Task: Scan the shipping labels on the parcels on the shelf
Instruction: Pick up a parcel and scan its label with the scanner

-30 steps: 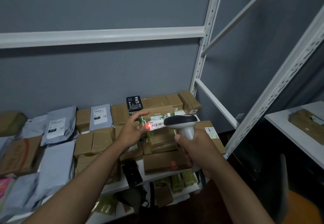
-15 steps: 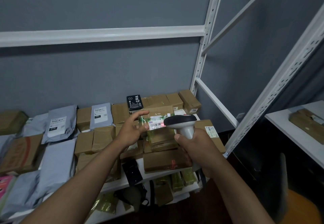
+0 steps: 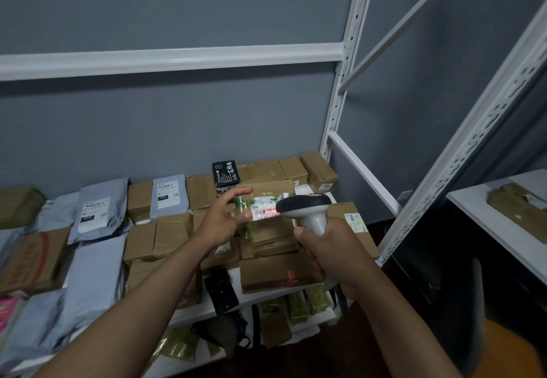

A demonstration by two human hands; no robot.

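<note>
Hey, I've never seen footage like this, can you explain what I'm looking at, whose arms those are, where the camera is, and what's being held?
The camera sits on a person's head, looking forward and down, so the two bare arms are the wearer's own. No robot is involved. The right hand grips a handheld barcode scanner. The left hand holds a small green-printed parcel up, and the scanner's red light falls on its shipping label. Below is a white metal shelf packed with brown cardboard boxes and grey mailer bags, several with white labels. At far right, a white table carries another brown package.
</note>
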